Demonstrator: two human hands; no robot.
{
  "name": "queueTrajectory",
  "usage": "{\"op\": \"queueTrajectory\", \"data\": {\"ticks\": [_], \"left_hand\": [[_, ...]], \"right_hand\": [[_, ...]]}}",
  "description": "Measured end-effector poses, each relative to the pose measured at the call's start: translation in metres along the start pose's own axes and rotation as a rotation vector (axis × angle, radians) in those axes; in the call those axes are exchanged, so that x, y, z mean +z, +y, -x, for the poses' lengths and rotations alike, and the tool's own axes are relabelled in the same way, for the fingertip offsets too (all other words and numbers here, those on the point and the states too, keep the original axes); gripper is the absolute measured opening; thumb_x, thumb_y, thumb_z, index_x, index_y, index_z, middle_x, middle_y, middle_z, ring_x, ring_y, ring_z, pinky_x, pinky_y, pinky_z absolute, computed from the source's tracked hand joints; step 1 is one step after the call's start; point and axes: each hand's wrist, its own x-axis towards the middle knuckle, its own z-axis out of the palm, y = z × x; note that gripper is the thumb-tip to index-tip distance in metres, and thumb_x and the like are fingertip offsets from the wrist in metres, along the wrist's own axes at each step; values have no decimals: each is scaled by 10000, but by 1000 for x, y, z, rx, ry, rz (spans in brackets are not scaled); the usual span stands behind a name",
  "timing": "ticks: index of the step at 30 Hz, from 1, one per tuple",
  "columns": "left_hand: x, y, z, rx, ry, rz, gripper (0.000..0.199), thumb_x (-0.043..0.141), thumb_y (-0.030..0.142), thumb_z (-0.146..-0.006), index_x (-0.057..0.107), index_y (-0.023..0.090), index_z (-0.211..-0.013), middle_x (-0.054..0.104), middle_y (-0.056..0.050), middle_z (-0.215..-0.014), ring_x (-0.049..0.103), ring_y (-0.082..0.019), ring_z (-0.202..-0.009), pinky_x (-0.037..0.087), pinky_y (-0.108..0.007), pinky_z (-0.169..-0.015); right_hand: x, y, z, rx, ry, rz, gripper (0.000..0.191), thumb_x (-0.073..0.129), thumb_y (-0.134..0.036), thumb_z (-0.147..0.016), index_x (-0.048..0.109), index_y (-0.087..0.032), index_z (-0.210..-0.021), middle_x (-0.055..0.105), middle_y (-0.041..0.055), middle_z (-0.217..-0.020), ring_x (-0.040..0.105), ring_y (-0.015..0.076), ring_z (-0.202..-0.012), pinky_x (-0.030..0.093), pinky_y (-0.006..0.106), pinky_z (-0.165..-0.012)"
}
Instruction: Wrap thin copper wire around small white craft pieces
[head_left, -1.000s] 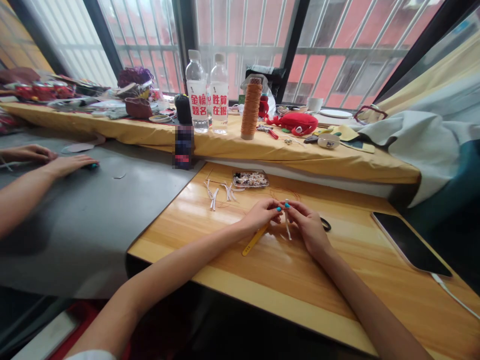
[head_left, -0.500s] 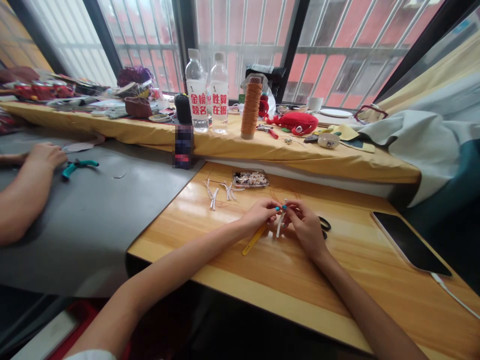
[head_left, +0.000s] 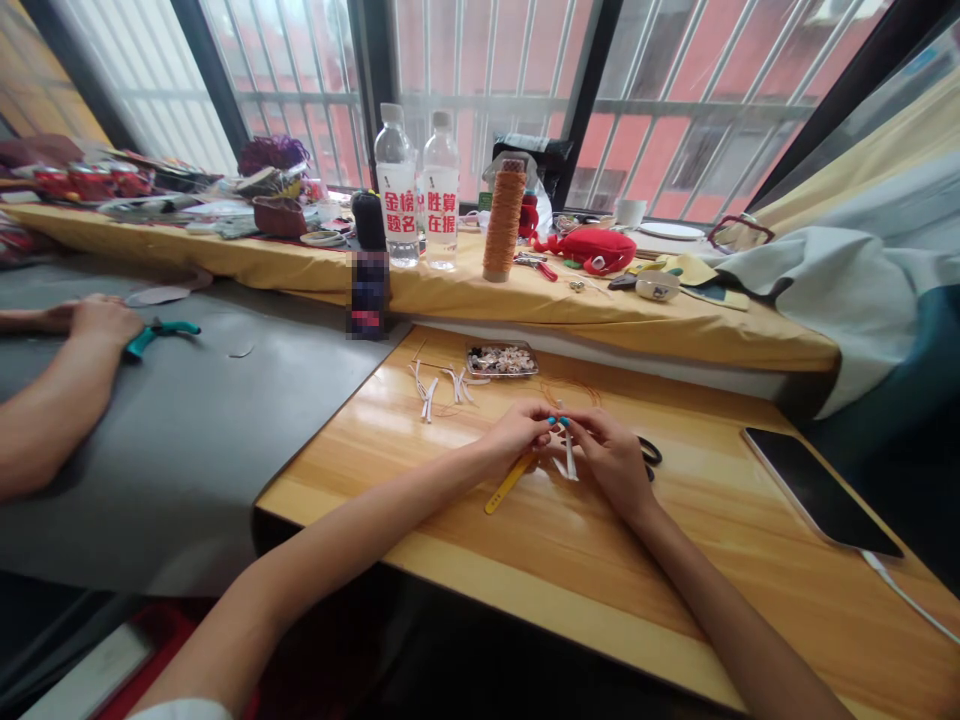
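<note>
Near: front edge of pale wood tabletop [head_left: 540,560], 1, runs diag. under both forearms. L hand [head_left: 525,430] + R hand [head_left: 611,450] fingertip to fingertip, each pinching upper part of 1 thin white strip [head_left: 571,462]; exact contact pt hidden by fingers. Strip hangs below fingers, over tabletop. 1 flat yellow stick [head_left: 508,488] slants out from under L hand. 1 pr black looped handles [head_left: 651,452] just beyond R hand, partly hidden. R side: 1 black-screened phone [head_left: 821,490], white cable; wide stretch of wood betw. it and R forearm. Farther: 2 small bunches white strips, L bunch [head_left: 425,395] + R bunch [head_left: 459,383], near 1 clear plastic tray [head_left: 503,375] w/ small beads, uncountable, close to tabletop's back edge. Beyond: yellow-cloth ledge [head_left: 600,315], 2 clear bottles [head_left: 442,195], 1 orange thread spool [head_left: 503,225].
</note>
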Motion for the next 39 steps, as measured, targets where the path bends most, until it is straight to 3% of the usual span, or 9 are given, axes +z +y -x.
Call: {"op": "queueTrajectory", "data": {"ticks": [5, 12, 20, 25, 30, 34, 39], "left_hand": [[3, 1, 1, 10, 28, -40, 47, 456, 74, -703, 487, 96, -675, 448, 32, -558, 335, 1, -379, 225, -138, -389], [5, 5, 2, 59, 63, -103, 182, 402, 17, -694, 411, 138, -829, 512, 31, -575, 336, -14, -377, 220, -135, -391], [2, 3, -3, 94, 47, -334, 249, 313, 21, -693, 449, 143, -862, 383, 63, -541, 273, -29, -387, 215, -151, -406], [-9, 1, -5, 299, 26, -826, 291, 319, -19, -606, 529, 122, -750, 421, 23, -602, 364, -70, -541, 289, -177, -520], [-10, -1, 4, 507, 1, -1205, 259, 346, -8, -558, 476, 140, -727, 421, -3, -722, 375, -108, -667, 300, -206, -601], [-6, 1, 9, 551, 34, -1296, 215, 338, 6, -591, 443, 152, -708, 377, 1, -702, 325, -106, -616, 271, -209, -561], [-3, 8, 9, 616, 101, -1159, 185, 301, -12, -626, 393, 147, -608, 351, 5, -669, 339, -99, -628, 268, -200, -574]], "right_hand": [[0, 0, 1, 82, 57, -53, 209, 491, -323, -743, 615, -175, -825, 620, 56, -833, 569, 166, -743, 441, 296, -670], [3, 6, -2, 341, 165, -437, 253, 550, -371, -682, 585, -160, -817, 626, 29, -723, 594, 142, -589, 491, 305, -617], [0, 14, -5, 407, 206, -557, 231, 576, -363, -653, 588, -153, -750, 591, 18, -695, 538, 93, -557, 451, 224, -520], [-2, 15, -6, 415, 212, -578, 227, 588, -362, -636, 596, -151, -721, 562, 2, -636, 458, 68, -480, 376, 202, -437], [-3, 9, -5, 488, 180, -786, 171, 626, -312, -602, 592, -168, -689, 569, -6, -678, 452, 52, -475, 387, 188, -438], [-4, 4, -4, 558, 111, -945, 132, 620, -277, -609, 579, -184, -695, 602, 1, -729, 479, 52, -486, 406, 176, -438], [-10, 1, -4, 499, 105, -914, 120, 571, -318, -648, 533, -209, -679, 614, 1, -696, 495, 76, -478, 427, 206, -445]]}}
